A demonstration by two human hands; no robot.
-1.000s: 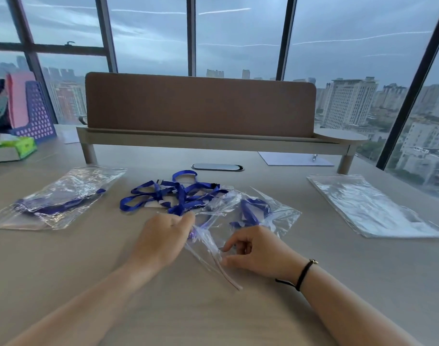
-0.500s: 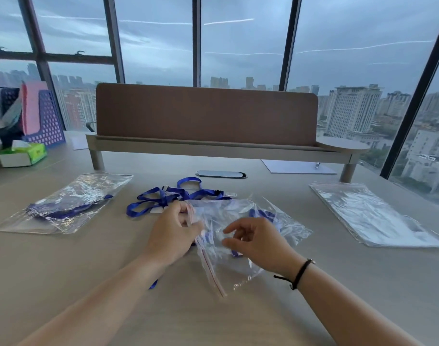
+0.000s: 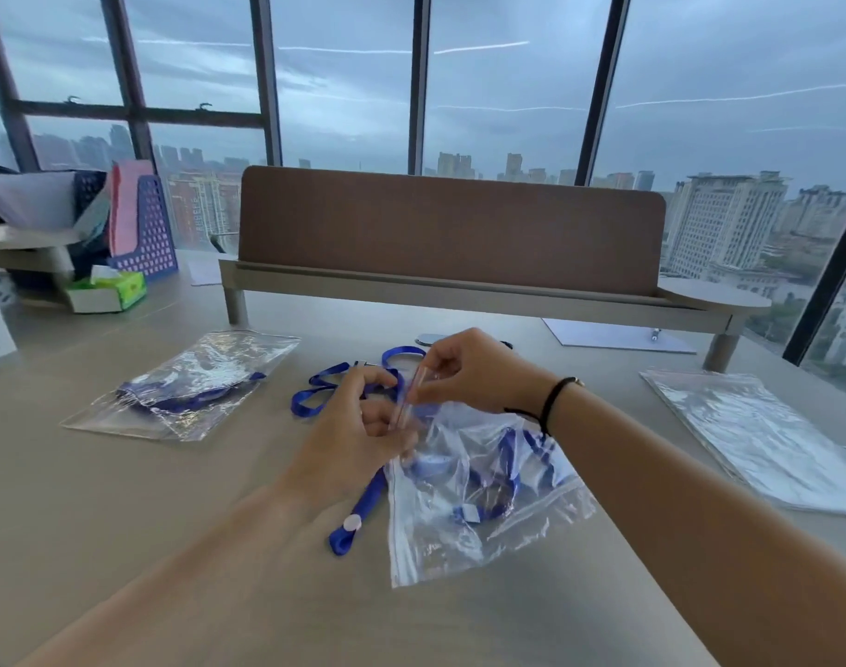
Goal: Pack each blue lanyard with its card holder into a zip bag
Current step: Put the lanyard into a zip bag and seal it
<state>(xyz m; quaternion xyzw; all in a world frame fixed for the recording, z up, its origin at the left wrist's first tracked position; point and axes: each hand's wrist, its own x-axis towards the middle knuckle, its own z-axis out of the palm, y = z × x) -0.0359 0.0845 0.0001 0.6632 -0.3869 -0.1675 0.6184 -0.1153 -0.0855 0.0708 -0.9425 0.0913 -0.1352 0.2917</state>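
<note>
A clear zip bag hangs upright in front of me, its bottom resting on the desk, with a blue lanyard and its card holder inside. My left hand and my right hand both pinch the bag's zip strip at the top. A loop of blue lanyard trails out of the bag onto the desk by my left wrist. More loose blue lanyards lie behind my hands. A packed zip bag lies at the left.
A stack of unused zip bags lies at the right. A brown desk divider on a raised shelf crosses the back. A tissue box and a purple file rack stand far left. Windows lie beyond.
The bag has been lifted off the desk and turned upright. My right hand rose from the desk to the zip strip, joining my left hand there.
</note>
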